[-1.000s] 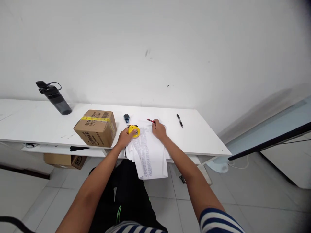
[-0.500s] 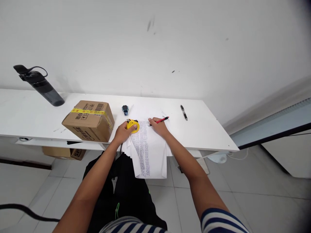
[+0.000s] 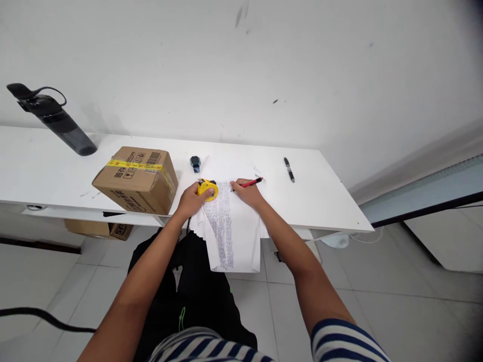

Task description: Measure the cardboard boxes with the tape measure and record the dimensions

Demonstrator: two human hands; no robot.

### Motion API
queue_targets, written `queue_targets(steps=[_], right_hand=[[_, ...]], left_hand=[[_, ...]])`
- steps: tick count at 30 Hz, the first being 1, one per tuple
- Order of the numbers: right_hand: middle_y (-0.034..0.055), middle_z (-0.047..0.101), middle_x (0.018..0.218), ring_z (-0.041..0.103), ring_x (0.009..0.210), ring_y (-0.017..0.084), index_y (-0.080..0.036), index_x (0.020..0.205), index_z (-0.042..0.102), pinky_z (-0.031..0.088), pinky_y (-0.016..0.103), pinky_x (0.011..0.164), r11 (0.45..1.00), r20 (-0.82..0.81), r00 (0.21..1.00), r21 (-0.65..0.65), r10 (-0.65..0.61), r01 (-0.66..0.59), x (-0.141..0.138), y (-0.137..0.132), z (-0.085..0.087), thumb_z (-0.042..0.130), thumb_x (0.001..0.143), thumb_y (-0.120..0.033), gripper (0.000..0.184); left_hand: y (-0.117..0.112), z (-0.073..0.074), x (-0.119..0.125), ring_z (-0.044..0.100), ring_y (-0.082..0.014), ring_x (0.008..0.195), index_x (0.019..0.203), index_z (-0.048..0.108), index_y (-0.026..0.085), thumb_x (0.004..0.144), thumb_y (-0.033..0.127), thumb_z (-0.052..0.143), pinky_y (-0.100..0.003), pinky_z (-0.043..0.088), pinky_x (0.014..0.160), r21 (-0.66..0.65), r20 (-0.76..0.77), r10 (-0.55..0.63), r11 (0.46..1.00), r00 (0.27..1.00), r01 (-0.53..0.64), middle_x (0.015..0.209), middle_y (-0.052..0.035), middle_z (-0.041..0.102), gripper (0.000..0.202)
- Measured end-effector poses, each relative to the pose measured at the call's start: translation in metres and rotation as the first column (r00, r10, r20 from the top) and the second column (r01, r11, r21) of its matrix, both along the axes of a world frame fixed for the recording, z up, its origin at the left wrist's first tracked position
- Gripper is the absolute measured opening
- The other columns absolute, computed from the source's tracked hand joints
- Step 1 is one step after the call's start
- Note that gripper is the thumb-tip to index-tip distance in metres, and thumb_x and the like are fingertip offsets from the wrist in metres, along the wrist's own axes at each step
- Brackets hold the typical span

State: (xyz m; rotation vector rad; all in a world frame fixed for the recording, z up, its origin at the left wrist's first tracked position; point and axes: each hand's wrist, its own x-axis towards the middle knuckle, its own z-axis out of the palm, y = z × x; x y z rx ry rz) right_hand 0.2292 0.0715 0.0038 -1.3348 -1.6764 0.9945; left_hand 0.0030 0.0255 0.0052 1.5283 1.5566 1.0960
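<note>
My left hand (image 3: 191, 199) is closed around a yellow tape measure (image 3: 208, 190), which sits at the upper left of a long sheet of paper (image 3: 244, 234). Columns of small handwriting run down the sheet, and its lower part hangs over the table's front edge with a fold at the bottom. In my right hand (image 3: 247, 192) is a red and black pen (image 3: 251, 183), its tip at the paper near the top of the writing. The fingers of that hand pinch the pen low on its barrel.
A taped cardboard box (image 3: 136, 183) stands left of my hands on the white table (image 3: 313, 201). Farther left is a dark water bottle (image 3: 56, 120). A wristwatch (image 3: 195, 163) lies behind the tape measure, and a black and grey pen (image 3: 289, 170) lies to the right.
The camera view has shifted slightly, so the table things appear a little higher. Both hands keep their holds on the tape measure and the pen, with the pen still at the paper.
</note>
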Motion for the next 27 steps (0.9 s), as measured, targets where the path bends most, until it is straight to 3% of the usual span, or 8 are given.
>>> queue_targets(steps=[4,9,18,27], right_hand=[[-0.0038,0.043,0.055,0.038,0.056,0.013,-0.022,0.056,0.045,0.031,0.029,0.056,0.999,-0.016,0.999,0.014,-0.046,0.047,0.0004,0.0003,-0.0011,0.055,0.081,-0.049,0.038],[-0.0033,0.045,0.055,0.04,0.056,0.014,-0.022,0.058,0.05,0.032,0.029,0.056,1.0,-0.008,1.0,-0.014,-0.017,0.016,0.0005,0.0002,-0.001,0.055,0.081,-0.049,0.036],[-0.0015,0.051,0.059,0.045,0.062,0.015,-0.022,0.059,0.05,0.035,0.029,0.059,0.997,-0.002,0.997,0.026,-0.074,0.074,0.0009,0.0005,-0.0027,0.053,0.081,-0.048,0.035],[-0.0026,0.045,0.056,0.042,0.06,0.014,-0.022,0.055,0.046,0.034,0.029,0.058,0.998,-0.021,0.998,0.035,-0.059,0.06,0.0014,0.0012,-0.0029,0.054,0.08,-0.047,0.037]], left_hand=[[-0.0011,-0.0005,0.0006,0.059,-0.0179,0.074,0.093,0.067,0.02,0.074,0.058,0.067,-0.028,0.045,0.067,0.013,0.0,0.007,1.0,1.0,-0.007,0.084,-0.0019,0.067,0.043],[-0.001,-0.0022,0.0007,0.06,-0.0189,0.078,0.097,0.068,0.021,0.074,0.058,0.067,-0.029,0.046,0.069,0.017,0.005,-0.009,1.0,1.0,0.009,0.089,-0.0027,0.069,0.044],[0.0004,-0.0038,-0.0001,0.061,-0.0197,0.077,0.095,0.068,0.02,0.073,0.058,0.067,-0.03,0.046,0.067,-0.006,-0.008,0.006,1.0,1.0,-0.006,0.088,-0.0037,0.069,0.044],[0.0006,-0.0023,0.0009,0.061,-0.0197,0.078,0.096,0.068,0.019,0.072,0.058,0.069,-0.03,0.046,0.069,-0.02,0.021,0.005,1.0,1.0,-0.005,0.09,-0.0038,0.069,0.045]])
